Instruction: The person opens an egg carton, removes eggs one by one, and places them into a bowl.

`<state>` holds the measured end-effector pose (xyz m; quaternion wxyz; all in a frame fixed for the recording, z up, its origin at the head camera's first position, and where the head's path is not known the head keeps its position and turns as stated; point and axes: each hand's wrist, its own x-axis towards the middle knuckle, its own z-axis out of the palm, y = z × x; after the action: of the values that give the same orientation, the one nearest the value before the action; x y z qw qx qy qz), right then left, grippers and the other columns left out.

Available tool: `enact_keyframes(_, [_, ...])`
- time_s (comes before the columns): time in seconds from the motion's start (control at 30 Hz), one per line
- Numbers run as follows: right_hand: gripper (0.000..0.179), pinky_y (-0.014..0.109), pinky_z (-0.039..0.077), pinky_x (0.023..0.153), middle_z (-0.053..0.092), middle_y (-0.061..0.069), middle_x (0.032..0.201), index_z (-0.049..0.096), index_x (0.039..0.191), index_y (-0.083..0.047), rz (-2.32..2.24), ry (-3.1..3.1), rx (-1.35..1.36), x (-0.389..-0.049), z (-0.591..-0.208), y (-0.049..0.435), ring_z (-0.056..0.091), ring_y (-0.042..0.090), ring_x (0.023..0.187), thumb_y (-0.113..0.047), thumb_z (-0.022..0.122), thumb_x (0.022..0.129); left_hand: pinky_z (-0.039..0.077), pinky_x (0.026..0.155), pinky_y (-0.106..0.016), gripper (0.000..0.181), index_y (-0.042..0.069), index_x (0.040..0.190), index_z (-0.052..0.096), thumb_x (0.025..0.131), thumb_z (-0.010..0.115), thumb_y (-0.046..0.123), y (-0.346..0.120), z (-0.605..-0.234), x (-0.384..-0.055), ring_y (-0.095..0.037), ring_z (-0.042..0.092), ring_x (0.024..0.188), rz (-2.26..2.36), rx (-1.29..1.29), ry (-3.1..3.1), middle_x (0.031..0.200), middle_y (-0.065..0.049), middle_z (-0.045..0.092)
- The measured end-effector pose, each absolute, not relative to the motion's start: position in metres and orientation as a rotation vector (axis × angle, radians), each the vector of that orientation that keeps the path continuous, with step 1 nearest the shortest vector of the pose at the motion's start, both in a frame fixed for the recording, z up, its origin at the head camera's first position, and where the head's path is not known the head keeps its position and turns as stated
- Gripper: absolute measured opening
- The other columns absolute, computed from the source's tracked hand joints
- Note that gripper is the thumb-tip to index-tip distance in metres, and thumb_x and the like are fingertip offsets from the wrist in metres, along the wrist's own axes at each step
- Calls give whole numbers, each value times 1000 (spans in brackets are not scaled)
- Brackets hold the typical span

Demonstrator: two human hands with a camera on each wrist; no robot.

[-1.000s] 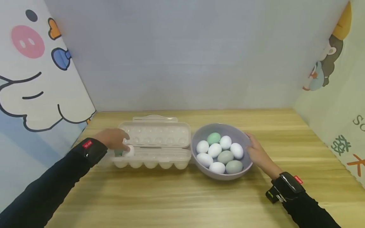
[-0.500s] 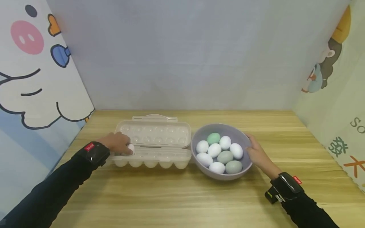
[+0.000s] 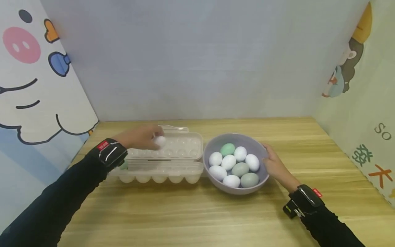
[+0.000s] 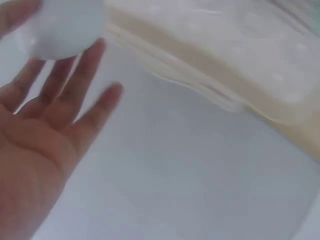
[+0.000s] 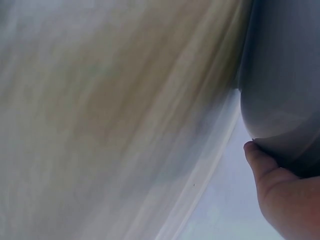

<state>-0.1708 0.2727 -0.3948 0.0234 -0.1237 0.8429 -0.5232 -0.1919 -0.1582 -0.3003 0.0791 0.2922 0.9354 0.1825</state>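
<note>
My left hand [image 3: 140, 137] pinches a white egg [image 3: 159, 141] between thumb and fingertips, raised over the clear plastic egg carton [image 3: 172, 166]. In the left wrist view the egg [image 4: 70, 30] shows between the thumb and the fingers, with the little finger held away from it. A green egg [image 3: 124, 165] sits at the carton's left end, partly behind the wrist. On the right, my right hand [image 3: 276, 167] grips the rim of a grey-purple bowl [image 3: 211, 145], thumb along its side. Several white, grey-green and green eggs [image 3: 240, 169] lie in the bowl.
The carton's lid [image 3: 182, 145] is folded back behind its base, close to the bowl's left side. All stands on a wood-grain table [image 3: 185, 212]. A grey back wall [image 3: 197, 68] and printed side panels [image 3: 364, 137] bound it.
My left hand dipped to the carton's left end, gripped the white egg and lifted it out, up and to the right. The right hand keeps its hold on the bowl.
</note>
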Motion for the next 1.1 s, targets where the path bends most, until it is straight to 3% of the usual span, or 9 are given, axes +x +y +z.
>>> enact_keyframes(0.17, [57, 56, 42, 83, 20, 32, 137, 16, 137, -1, -1632, 2604, -349, -171, -397, 277, 31, 50, 118, 6, 28, 82, 46, 73, -32, 30, 15, 105, 58, 77, 63, 23, -84, -286, -204, -16, 53, 88, 661, 1094, 2726, 99, 1, 58])
enact_keyframes(0.27, [57, 55, 43, 81, 21, 32, 137, 17, 137, 0, -1670, 2580, -354, -172, -400, 276, 31, 50, 117, 7, 29, 81, 46, 73, -29, 31, 13, 106, 59, 77, 63, 23, -41, -289, -209, -14, 53, 87, 623, 1224, 2710, 98, 2, 59])
enact_keyframes(0.43, [57, 57, 41, 83, 20, 32, 137, 18, 136, 0, -1684, 2566, -370, -174, -405, 273, 30, 50, 119, 7, 29, 81, 43, 65, -25, 19, 9, 91, 60, 80, 63, 24, 7, -314, -222, -13, 51, 75, 470, 1285, 2663, 81, 0, 57])
enact_keyframes(0.7, [57, 57, 41, 83, 23, 30, 137, 21, 135, -1, -1644, 2623, -393, -176, -401, 276, 31, 49, 119, 7, 29, 80, 43, 65, -29, 26, 8, 88, 59, 83, 61, 33, 38, -337, -237, -16, 50, 71, 247, 1150, 2755, 75, 0, 55])
enact_keyframes(1.1, [55, 58, 36, 89, 24, 29, 137, 23, 134, 1, -1675, 2614, -420, -178, -403, 275, 30, 48, 120, 8, 29, 79, 46, 80, -33, 41, 5, 103, 56, 84, 60, 40, 53, -346, -238, -20, 56, 85, 67, 1118, 2795, 89, -4, 58])
